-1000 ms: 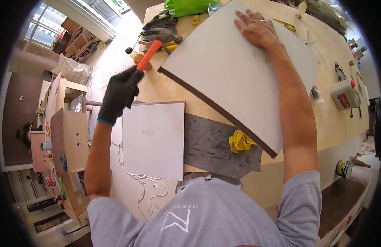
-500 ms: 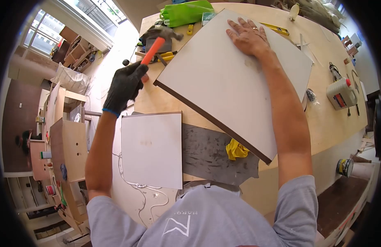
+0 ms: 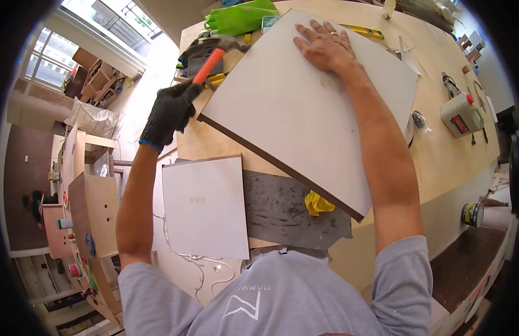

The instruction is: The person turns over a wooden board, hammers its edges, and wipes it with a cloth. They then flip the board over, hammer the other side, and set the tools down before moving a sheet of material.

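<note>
My left hand (image 3: 168, 113), in a black glove with a blue cuff, is wrapped round the orange handle of a hammer (image 3: 210, 64). The hammer's blurred head is beside the upper left edge of a large white panel (image 3: 287, 106) with dark brown edging. My bare right hand (image 3: 327, 49) lies flat on the panel's upper part with its fingers spread, a ring on one of them. The panel rests at an angle on the wooden table. A smaller white panel (image 3: 206, 204) lies below, beside a dark grey sheet (image 3: 287, 204).
A yellow cloth (image 3: 318, 203) sits by the large panel's lower edge. On the table (image 3: 438, 162) are a green bag (image 3: 242, 17), a yellow level (image 3: 361, 31) and a white jug (image 3: 462, 116). A paint can (image 3: 472, 214) stands at the right; wooden cabinets (image 3: 94, 213) are at the left.
The large panel, both hands and the table items appear shifted slightly left in view. The hammer remains in my left hand, and my right hand is still flat on the panel.
</note>
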Demonstrator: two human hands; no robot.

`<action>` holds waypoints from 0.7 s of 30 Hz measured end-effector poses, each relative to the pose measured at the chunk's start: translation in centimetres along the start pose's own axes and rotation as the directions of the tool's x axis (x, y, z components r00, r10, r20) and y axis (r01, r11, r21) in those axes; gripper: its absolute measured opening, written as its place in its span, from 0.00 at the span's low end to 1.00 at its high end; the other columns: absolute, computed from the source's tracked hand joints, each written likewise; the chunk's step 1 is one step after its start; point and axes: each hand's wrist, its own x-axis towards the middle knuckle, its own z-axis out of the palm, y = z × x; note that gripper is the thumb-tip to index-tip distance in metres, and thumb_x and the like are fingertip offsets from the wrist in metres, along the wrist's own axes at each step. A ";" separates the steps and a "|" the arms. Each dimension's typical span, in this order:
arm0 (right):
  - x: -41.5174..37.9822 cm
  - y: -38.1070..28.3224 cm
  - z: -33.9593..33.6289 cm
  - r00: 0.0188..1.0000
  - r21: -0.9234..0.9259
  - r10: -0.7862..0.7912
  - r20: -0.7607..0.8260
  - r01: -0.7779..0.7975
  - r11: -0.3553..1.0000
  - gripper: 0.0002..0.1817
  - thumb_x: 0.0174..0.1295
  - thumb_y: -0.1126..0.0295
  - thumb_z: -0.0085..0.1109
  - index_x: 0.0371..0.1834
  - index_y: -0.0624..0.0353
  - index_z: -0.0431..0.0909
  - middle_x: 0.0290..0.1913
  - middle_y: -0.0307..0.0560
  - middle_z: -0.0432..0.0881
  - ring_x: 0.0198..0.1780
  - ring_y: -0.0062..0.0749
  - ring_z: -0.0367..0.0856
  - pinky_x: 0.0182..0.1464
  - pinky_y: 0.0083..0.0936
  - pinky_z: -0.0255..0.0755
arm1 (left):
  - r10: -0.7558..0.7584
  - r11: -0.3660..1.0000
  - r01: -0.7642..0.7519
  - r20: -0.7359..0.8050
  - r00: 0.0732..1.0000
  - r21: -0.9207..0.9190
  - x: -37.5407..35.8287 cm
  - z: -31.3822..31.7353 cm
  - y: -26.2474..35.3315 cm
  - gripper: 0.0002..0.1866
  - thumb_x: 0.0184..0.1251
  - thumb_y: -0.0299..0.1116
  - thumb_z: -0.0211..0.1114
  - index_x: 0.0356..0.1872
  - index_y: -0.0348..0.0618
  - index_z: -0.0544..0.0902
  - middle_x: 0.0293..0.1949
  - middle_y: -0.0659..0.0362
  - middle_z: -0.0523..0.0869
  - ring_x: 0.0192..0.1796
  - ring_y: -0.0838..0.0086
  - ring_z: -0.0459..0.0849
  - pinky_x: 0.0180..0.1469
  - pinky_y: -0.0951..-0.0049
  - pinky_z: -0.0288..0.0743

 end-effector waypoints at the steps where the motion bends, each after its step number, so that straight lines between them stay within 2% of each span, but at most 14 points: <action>1: 0.1 0.1 -0.2 1.000 -0.003 0.006 -0.003 -0.006 1.000 0.32 0.73 0.43 0.33 0.79 0.32 0.53 0.82 0.37 0.47 0.82 0.40 0.41 0.80 0.48 0.32 | 0.006 1.000 -0.006 0.005 1.000 0.025 0.1 -0.2 0.1 0.25 0.70 0.46 0.65 0.59 0.37 0.81 0.17 0.60 0.78 0.13 0.82 0.70 0.15 0.78 0.64; 2: 0.0 0.0 -0.1 1.000 0.000 0.005 0.005 -0.005 1.000 0.32 0.73 0.43 0.33 0.79 0.32 0.53 0.82 0.37 0.47 0.82 0.40 0.41 0.80 0.48 0.32 | -0.001 0.999 0.001 0.007 1.000 0.053 -0.3 -0.5 -0.3 0.25 0.70 0.46 0.65 0.59 0.37 0.81 0.17 0.61 0.78 0.13 0.82 0.69 0.15 0.78 0.64; 5: -0.1 -0.2 0.2 1.000 0.001 0.003 0.001 -0.003 1.000 0.32 0.73 0.43 0.33 0.79 0.32 0.53 0.82 0.37 0.47 0.82 0.40 0.41 0.80 0.48 0.32 | -0.013 1.000 0.012 -0.048 0.999 -0.017 -0.4 -1.0 -0.9 0.25 0.70 0.46 0.65 0.58 0.36 0.81 0.17 0.61 0.77 0.13 0.83 0.69 0.15 0.79 0.63; 6: 0.1 0.0 0.1 1.000 -0.002 0.002 -0.005 -0.002 1.000 0.32 0.73 0.43 0.33 0.79 0.32 0.53 0.82 0.37 0.46 0.82 0.40 0.41 0.80 0.47 0.32 | -0.041 0.999 0.041 0.008 0.999 0.018 -0.9 -1.0 -1.1 0.23 0.70 0.45 0.65 0.56 0.37 0.82 0.18 0.62 0.77 0.13 0.83 0.69 0.14 0.79 0.63; 12: 0.1 -0.1 0.0 1.000 -0.011 0.010 -0.009 -0.010 1.000 0.32 0.72 0.43 0.34 0.79 0.32 0.54 0.82 0.38 0.47 0.82 0.40 0.42 0.80 0.48 0.33 | -0.035 0.997 0.032 -0.037 0.999 -0.065 -2.5 -1.3 -2.1 0.20 0.71 0.45 0.64 0.53 0.39 0.84 0.18 0.64 0.77 0.13 0.84 0.69 0.15 0.81 0.62; 15: 0.2 -0.1 0.3 1.000 -0.012 0.009 -0.025 -0.009 1.000 0.32 0.73 0.43 0.34 0.79 0.31 0.54 0.82 0.38 0.48 0.82 0.40 0.43 0.80 0.49 0.33 | 0.006 1.000 -0.005 -0.036 0.999 0.025 -2.2 -1.6 -1.4 0.19 0.72 0.44 0.64 0.52 0.39 0.85 0.18 0.64 0.77 0.13 0.84 0.68 0.15 0.81 0.62; 16: 0.4 -0.2 0.2 1.000 -0.018 0.002 -0.025 -0.003 1.000 0.32 0.73 0.43 0.33 0.79 0.32 0.54 0.82 0.38 0.48 0.82 0.40 0.43 0.80 0.49 0.33 | 0.010 1.000 -0.011 -0.058 0.998 -0.012 -1.8 -1.3 -1.3 0.20 0.71 0.45 0.64 0.53 0.38 0.85 0.17 0.63 0.76 0.13 0.83 0.69 0.14 0.80 0.62; 19: 0.4 0.1 -0.3 1.000 -0.026 0.000 -0.030 -0.001 1.000 0.32 0.73 0.43 0.33 0.79 0.32 0.54 0.82 0.38 0.48 0.82 0.41 0.43 0.80 0.49 0.33 | -0.023 0.993 0.025 -0.022 0.999 0.112 -1.1 -0.4 -0.6 0.22 0.71 0.45 0.64 0.55 0.39 0.84 0.16 0.63 0.76 0.12 0.82 0.69 0.14 0.79 0.63; 21: 0.0 -0.1 0.0 1.000 -0.012 0.000 -0.024 0.000 1.000 0.32 0.73 0.43 0.33 0.79 0.32 0.54 0.82 0.38 0.48 0.82 0.41 0.42 0.80 0.49 0.33 | -0.026 0.998 0.027 -0.010 1.000 0.060 -0.8 -0.1 -0.8 0.22 0.71 0.46 0.64 0.56 0.40 0.84 0.16 0.62 0.76 0.12 0.81 0.70 0.14 0.78 0.64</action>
